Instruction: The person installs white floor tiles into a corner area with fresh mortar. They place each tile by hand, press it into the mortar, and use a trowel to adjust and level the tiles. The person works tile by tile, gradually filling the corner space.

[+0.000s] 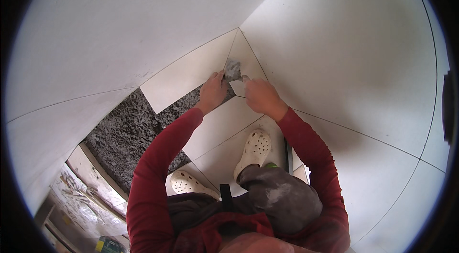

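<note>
Scene: a person is crouching in a tiled corner, looking down at both hands; red sleeves are coming in from the lower edge.
Left hand (213,91): it is resting on the floor tile (184,78) near the corner, fingers curled together and pressing down beside the grey lump; whether it is pinching anything, I cannot tell.
Right hand (259,96): it is closing around the handle of a small trowel (240,78), fingers clamped on it, the blade pointing into the corner.
Mortar (233,70): a grey lump is sitting right in the corner where the two walls meet the floor, touching the trowel's tip and just above the left fingertips.
Bare patch (129,131): rough dark bedding is lying uncovered along the left wall's foot, beside the laid tiles.
Feet: two pale perforated clogs (253,150) are standing on laid tiles below the hands.
Step, as I judge it: the person is working mortar into the corner joint, steadying the tile with the left hand.
Next move, as I judge it: it is calling for a short, controlled scrape of the blade along the joint, keeping grey paste off the white tile faces.
</note>
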A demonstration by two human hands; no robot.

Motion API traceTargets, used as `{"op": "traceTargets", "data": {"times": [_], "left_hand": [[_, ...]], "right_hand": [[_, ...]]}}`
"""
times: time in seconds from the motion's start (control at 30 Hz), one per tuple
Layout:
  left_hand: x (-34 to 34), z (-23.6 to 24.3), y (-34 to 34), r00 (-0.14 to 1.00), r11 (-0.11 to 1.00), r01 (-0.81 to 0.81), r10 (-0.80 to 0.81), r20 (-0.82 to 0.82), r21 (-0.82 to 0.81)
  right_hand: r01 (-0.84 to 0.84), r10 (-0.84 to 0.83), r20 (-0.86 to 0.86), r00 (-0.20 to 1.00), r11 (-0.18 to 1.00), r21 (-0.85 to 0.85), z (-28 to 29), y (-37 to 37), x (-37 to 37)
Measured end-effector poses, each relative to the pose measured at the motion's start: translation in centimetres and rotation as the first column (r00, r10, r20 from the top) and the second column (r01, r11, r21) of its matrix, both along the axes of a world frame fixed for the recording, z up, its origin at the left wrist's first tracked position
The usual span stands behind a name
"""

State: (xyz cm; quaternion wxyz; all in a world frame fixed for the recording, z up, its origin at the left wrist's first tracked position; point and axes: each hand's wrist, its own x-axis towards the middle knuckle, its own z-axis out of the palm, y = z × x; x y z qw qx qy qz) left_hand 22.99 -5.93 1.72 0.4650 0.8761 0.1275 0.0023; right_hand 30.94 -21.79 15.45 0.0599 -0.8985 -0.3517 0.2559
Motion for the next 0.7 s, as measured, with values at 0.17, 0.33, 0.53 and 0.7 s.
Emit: {"op": "traceTargets", "data": {"times": [0.17, 0.33, 0.53, 0.7], "left_hand": [[0.2, 0.3, 0.2, 0.999, 1.0, 0.018, -0.017, -0.05, 0.025], [0.2, 0.8, 0.2, 0.999, 1.0, 0.019, -0.019, -0.043, 0.013], [0.1, 0.5, 0.1, 0.999, 0.999, 0.005, -0.004, -0.039, 0.042], [0.1, 0.4, 0.1, 0.999, 0.999, 0.013, -0.012, -0.044, 0.042]], "right_hand": [[0.024, -0.035, -0.077, 0.996, 0.99, -0.139, 1.5, 1.5, 0.5], [-0.005, -0.001, -0.052, 0.999, 0.992, -0.127, 1.7, 1.7, 0.8], [-0.062, 0.061, -0.023, 0.998, 0.996, -0.069, 0.6, 1.1, 1.9], [-0.027, 0.024, -0.045, 0.999, 0.997, -0.077, 0.5, 0.9, 2.4]]}}
